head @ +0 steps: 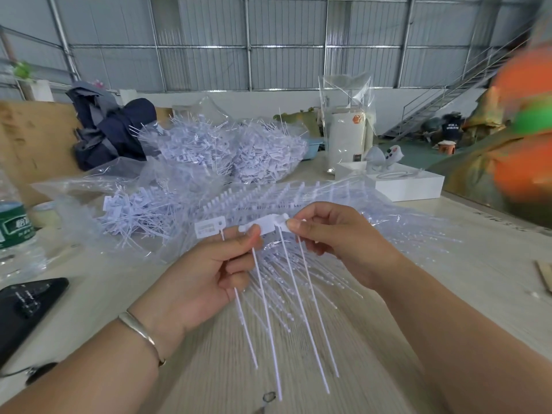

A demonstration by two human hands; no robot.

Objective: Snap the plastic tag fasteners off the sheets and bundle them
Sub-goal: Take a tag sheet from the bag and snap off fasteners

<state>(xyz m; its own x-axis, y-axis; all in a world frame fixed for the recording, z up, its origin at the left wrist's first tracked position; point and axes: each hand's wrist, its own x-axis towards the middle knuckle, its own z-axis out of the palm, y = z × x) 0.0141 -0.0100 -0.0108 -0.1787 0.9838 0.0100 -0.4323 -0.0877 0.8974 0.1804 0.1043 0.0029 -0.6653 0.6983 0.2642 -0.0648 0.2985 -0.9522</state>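
left hand point(206, 270) + right hand point(334, 240) | pinch fastener strip point(268, 227) (tails hanging) | over table point(448, 294)

An orange and green shape point(519, 121) at the far right is smearing into pure blur, running off the picture's edge. At the left edge, a water bottle point(15, 231) and a black phone point(27, 309) are getting cut off. The left hand point(206, 279) is hiding the fasteners' point(263, 294) upper stems inside its grip. Print on the tag point(209, 228) is reading too small.
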